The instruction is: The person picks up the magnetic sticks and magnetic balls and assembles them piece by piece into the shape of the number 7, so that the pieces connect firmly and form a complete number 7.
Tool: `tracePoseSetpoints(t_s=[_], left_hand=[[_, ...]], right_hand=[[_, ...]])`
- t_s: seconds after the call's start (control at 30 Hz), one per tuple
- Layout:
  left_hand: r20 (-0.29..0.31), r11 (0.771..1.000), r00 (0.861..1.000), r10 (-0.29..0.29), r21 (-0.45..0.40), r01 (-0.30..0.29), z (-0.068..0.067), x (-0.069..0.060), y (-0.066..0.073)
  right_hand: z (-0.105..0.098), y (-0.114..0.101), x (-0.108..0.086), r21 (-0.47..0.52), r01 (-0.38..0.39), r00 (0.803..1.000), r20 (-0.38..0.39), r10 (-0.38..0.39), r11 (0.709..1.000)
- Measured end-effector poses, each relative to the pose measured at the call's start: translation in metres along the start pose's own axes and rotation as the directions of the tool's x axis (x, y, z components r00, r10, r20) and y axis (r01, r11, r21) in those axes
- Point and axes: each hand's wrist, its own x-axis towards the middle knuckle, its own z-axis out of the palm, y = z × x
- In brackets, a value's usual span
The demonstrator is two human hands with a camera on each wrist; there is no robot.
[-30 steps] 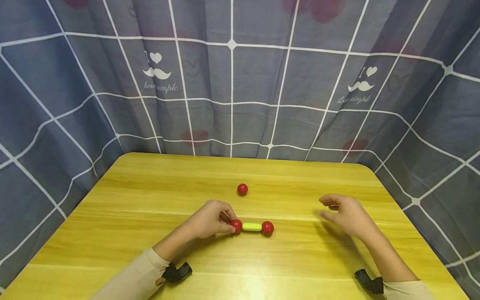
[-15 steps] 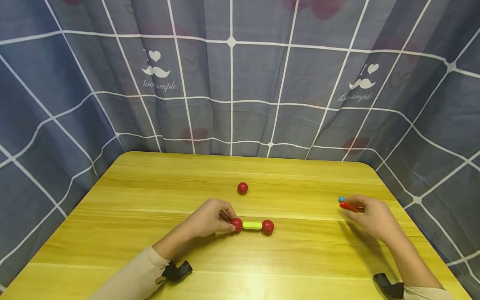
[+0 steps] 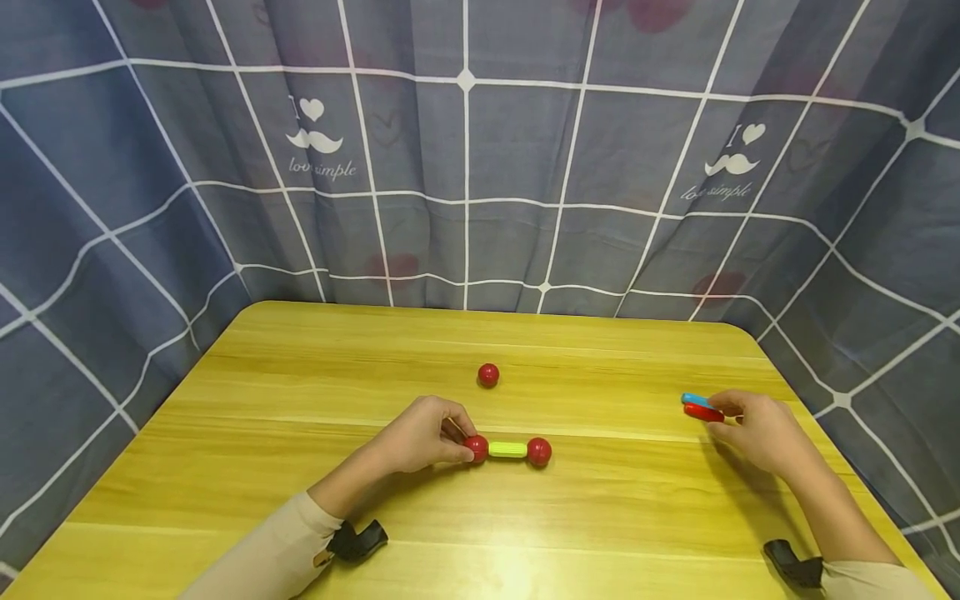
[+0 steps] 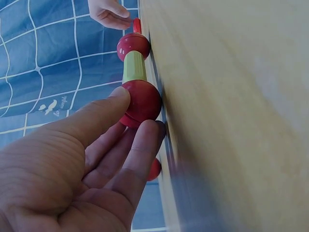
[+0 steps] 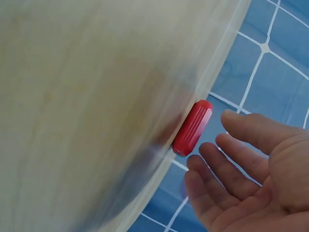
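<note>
In the head view my left hand (image 3: 427, 437) pinches a red ball (image 3: 477, 449) between thumb and fingers. A yellow-green ridged rod (image 3: 507, 450) links that ball to a second red ball (image 3: 538, 452); the piece lies on the table. The left wrist view shows the thumb and a finger against the near ball (image 4: 144, 100). To the right, my right hand (image 3: 757, 429) hovers with fingers apart beside a red rod (image 3: 703, 412) and a blue rod (image 3: 696, 400) lying side by side. In the right wrist view a gap separates the fingers from the red rod (image 5: 193, 128).
A loose red ball (image 3: 488, 375) sits on the wooden table (image 3: 337, 350) behind the joined piece. A blue-grey checked curtain (image 3: 510, 167) hangs around the table's back and sides. A black strap piece (image 3: 358, 542) is on each wrist.
My right hand has shifted to the right, and the red and blue rods it had hidden have come into view. The left hand keeps its pinch on the ball, almost still.
</note>
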Motion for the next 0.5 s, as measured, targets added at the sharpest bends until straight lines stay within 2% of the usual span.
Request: tracePoseSetpoints(t_s=[0.5], left_hand=[[0.004, 1.000, 1.000, -0.011, 0.001, 0.011, 0.0006, -0.0003, 0.0013]], right_hand=[[0.0058, -0.0013, 0.0058, -0.035, 0.036, 0.996, 0.079, -0.033, 0.999]])
